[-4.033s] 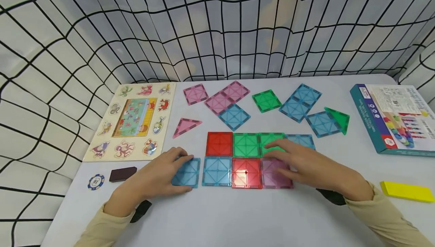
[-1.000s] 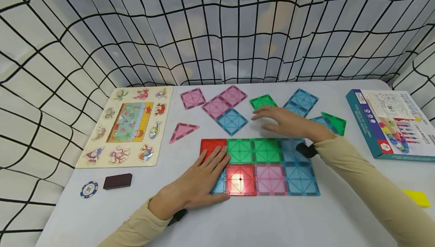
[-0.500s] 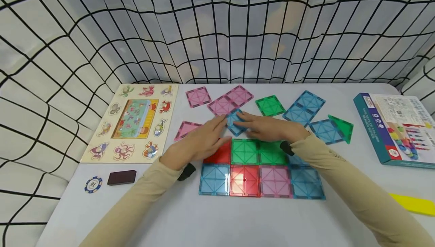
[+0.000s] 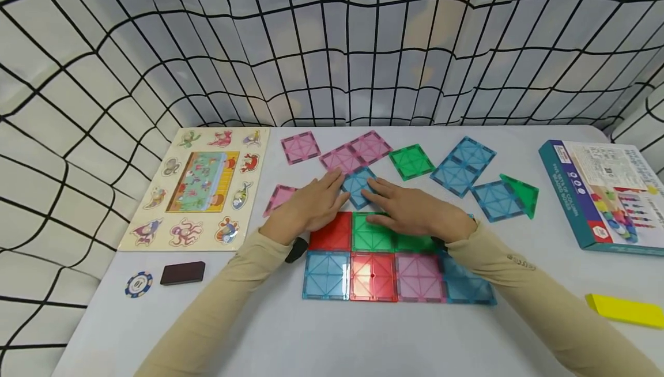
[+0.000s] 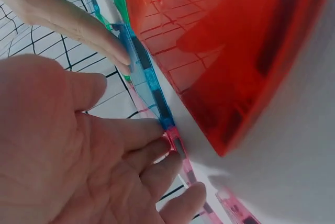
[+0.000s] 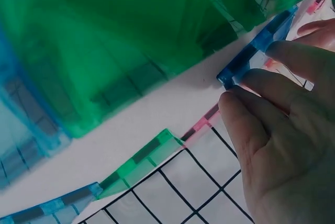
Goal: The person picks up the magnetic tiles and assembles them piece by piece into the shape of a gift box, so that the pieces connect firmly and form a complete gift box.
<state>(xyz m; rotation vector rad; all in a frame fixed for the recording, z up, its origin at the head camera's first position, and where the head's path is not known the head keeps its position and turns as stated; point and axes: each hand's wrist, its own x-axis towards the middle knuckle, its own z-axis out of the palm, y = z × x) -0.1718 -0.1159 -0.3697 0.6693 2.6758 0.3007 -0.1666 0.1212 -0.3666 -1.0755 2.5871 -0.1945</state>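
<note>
A play area, by its white table (image 4: 363,336), black netting (image 4: 378,5), animal picture board (image 4: 204,182) and coloured tiles (image 4: 373,276).

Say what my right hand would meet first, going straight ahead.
Probably the blue tile between your right hand and left hand; the right fingertips seem at its edge, though depth is unclear.

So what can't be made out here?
Middle blue tile: side edges, head view, partly behind left hand and right hand.
Pink piece: full shape, head view, behind left hand.
Near right blue tile: upper part, head view, behind right sleeve.
Box: fine print, head view, too small.
Red tile: upper end, left wrist view, cut off by top edge.
</note>
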